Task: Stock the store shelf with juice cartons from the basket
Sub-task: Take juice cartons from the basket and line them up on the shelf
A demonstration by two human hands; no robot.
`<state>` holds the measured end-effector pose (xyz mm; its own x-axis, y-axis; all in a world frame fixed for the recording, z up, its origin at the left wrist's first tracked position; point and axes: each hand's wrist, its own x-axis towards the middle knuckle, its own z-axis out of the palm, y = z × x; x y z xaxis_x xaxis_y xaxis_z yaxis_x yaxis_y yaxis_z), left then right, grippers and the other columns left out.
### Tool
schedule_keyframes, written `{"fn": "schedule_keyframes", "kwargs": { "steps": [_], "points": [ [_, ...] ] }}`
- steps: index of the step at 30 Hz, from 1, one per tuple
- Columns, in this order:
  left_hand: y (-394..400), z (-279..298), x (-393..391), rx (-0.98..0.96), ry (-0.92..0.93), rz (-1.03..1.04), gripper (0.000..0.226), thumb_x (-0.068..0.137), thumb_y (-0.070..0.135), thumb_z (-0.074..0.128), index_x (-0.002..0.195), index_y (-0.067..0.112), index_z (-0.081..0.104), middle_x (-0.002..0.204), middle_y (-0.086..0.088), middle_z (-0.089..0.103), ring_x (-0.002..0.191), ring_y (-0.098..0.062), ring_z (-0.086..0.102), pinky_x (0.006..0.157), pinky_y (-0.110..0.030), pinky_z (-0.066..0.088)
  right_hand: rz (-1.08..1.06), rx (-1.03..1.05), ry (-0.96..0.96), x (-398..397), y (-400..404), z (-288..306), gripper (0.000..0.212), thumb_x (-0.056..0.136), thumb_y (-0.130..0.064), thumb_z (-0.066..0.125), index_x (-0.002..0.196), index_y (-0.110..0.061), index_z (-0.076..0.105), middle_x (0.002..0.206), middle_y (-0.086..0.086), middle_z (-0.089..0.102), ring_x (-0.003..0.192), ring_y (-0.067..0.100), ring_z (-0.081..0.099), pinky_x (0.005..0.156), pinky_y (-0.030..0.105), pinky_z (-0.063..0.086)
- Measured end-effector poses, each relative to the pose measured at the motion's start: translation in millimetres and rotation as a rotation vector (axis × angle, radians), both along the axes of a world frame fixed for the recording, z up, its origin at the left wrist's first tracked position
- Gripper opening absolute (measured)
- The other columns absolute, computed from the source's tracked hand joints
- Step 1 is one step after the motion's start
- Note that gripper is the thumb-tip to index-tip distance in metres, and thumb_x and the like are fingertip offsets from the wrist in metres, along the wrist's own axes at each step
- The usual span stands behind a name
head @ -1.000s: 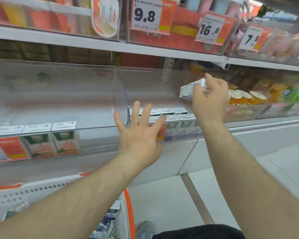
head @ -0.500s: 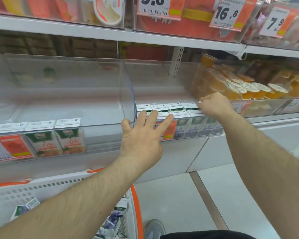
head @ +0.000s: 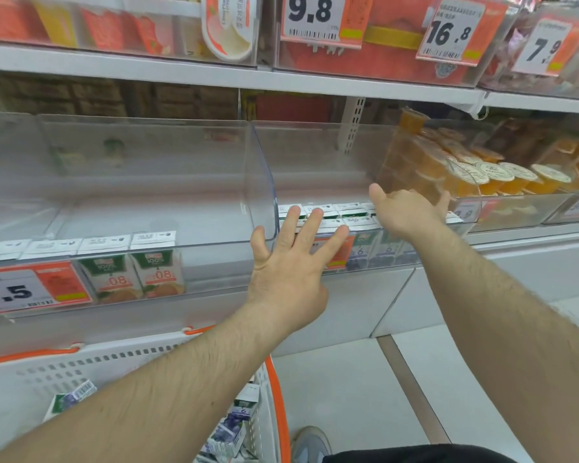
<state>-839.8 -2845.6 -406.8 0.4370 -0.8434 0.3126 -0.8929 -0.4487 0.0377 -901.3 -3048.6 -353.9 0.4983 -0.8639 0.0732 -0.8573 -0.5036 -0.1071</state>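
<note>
My left hand [head: 290, 279] has its fingers spread, resting on the front of the clear shelf bin [head: 365, 265] over the juice cartons [head: 358, 225]. My right hand [head: 406, 212] hovers open above them, holding nothing. More cartons lie in the basket [head: 274, 389] below.
</note>
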Motion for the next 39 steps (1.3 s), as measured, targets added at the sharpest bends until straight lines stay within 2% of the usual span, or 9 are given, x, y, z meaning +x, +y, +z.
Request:
{"fn": "schedule_keyframes", "kwargs": {
  "steps": [2, 5, 7, 9, 16, 19, 26, 34, 39],
  "points": [
    [7, -1, 1, -0.025, 0.010, -0.027, 0.084, 0.088, 0.027, 0.048, 0.152, 0.043, -0.004, 0.162, 0.006, -0.015, 0.145, -0.023, -0.023, 0.107, -0.054, -0.011, 0.033, -0.018, -0.158, 1, 21, -2, 0.069, 0.101, -0.053, 0.014, 0.113, -0.015, 0.071, 0.114, 0.011, 0.068, 0.130, 0.025, 0.048, 0.119, 0.051, -0.009],
    [24, -9, 6, -0.223, -0.005, -0.083, 0.077, 0.076, 0.026, 0.059, 0.147, 0.032, 0.030, 0.163, -0.002, 0.017, 0.148, -0.024, -0.002, 0.111, -0.048, -0.001, 0.100, -0.100, -0.477, 1, 57, -16, 0.042, 0.094, -0.032, 0.036, 0.063, -0.016, 0.058, 0.062, -0.003, 0.053, 0.091, 0.030, 0.060, 0.118, 0.048, 0.016],
    [38, -13, 8, -0.303, -0.021, -0.080, 0.072, 0.066, 0.028, 0.062, 0.136, 0.025, 0.044, 0.156, -0.004, 0.035, 0.145, -0.027, 0.014, 0.109, -0.048, 0.009, 0.181, -0.244, -0.596, -3, 81, -30, 0.029, 0.081, -0.026, 0.042, 0.054, -0.017, 0.050, 0.059, -0.006, 0.046, 0.079, 0.032, 0.056, 0.099, 0.044, 0.037],
    [53, -13, 9, -0.343, -0.034, -0.063, 0.067, 0.063, 0.030, 0.062, 0.129, 0.023, 0.052, 0.152, -0.004, 0.041, 0.143, -0.027, 0.021, 0.106, -0.047, 0.015, 0.270, -0.356, -0.689, -5, 104, -41, 0.023, 0.076, -0.024, 0.047, 0.056, -0.018, 0.057, 0.061, -0.005, 0.050, 0.076, 0.029, 0.053, 0.080, 0.036, 0.032],
    [121, -27, 24, -0.439, 0.051, -0.015, 0.053, 0.065, 0.027, 0.061, 0.116, 0.019, 0.061, 0.129, -0.002, 0.058, 0.123, -0.021, 0.035, 0.092, -0.040, 0.024, 0.767, -0.500, -0.904, 14, 191, -59, 0.017, 0.080, -0.019, 0.055, 0.071, -0.014, 0.068, 0.078, -0.001, 0.065, 0.081, 0.023, 0.053, 0.076, 0.039, 0.035],
    [162, -50, 37, -0.396, 0.127, 0.039, 0.035, 0.069, 0.027, 0.055, 0.101, 0.017, 0.064, 0.111, 0.001, 0.065, 0.113, -0.018, 0.041, 0.084, -0.033, 0.023, 1.039, -0.491, -0.744, 23, 228, -94, 0.016, 0.078, -0.018, 0.055, 0.070, -0.012, 0.068, 0.074, 0.002, 0.063, 0.078, 0.025, 0.051, 0.075, 0.036, 0.033],
    [253, -128, 54, -0.044, 0.429, 0.251, 0.033, 0.088, 0.023, 0.057, 0.121, 0.022, 0.056, 0.122, 0.006, 0.059, 0.120, -0.020, 0.044, 0.100, -0.035, 0.026, 1.222, -0.141, -0.059, 35, 276, -167, 0.032, 0.077, -0.024, 0.041, 0.061, -0.012, 0.067, 0.064, 0.003, 0.062, 0.067, 0.029, 0.059, 0.069, 0.034, 0.046],
    [282, -191, 67, 0.171, 0.627, 0.323, 0.027, 0.088, 0.020, 0.057, 0.115, 0.018, 0.062, 0.117, 0.000, 0.063, 0.109, -0.022, 0.057, 0.093, -0.036, 0.047, 0.942, 0.491, 0.842, 41, 290, -231, 0.030, 0.091, -0.013, 0.045, 0.111, -0.011, 0.066, 0.127, 0.011, 0.062, 0.107, 0.028, 0.061, 0.090, 0.042, 0.055],
    [279, -228, 64, 0.402, 0.741, 0.355, 0.038, 0.089, 0.025, 0.056, 0.126, 0.020, 0.055, 0.129, -0.003, 0.056, 0.116, -0.024, 0.053, 0.097, -0.042, 0.047, 0.856, 0.653, 1.197, 31, 281, -251, 0.072, 0.094, -0.024, 0.057, 0.156, -0.029, 0.021, 0.162, 0.001, 0.023, 0.145, 0.028, 0.030, 0.114, 0.044, 0.035]
  ]
}}
